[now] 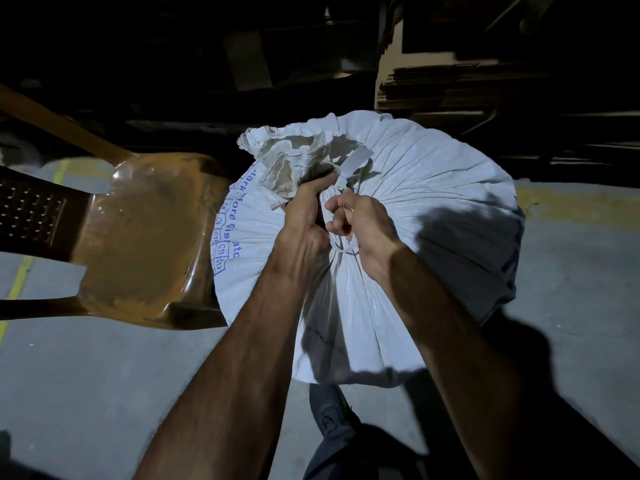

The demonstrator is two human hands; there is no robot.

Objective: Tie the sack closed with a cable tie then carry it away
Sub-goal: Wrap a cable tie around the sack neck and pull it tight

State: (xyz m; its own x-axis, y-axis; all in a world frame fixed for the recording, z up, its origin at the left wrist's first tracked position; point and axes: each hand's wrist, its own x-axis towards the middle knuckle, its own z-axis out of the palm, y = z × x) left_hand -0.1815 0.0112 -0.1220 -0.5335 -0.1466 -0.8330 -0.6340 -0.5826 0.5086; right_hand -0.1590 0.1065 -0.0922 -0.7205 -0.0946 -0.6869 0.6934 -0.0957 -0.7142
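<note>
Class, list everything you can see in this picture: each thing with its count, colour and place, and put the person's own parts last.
sack: one, white with blue print, centre, standing on the floor, its neck gathered.
cable tie: one, white, looped round the sack's neck between the hands.
tag: one, white, at the neck above the hands.
chair: one, brown plastic, left, touching the sack.
cardboard stack: one pile, brown, upper right.
floor: grey, with yellow lines.
shoe: one, dark, below the sack.
left hand: grips the sack's neck.
right hand: pinches the cable tie.
</note>
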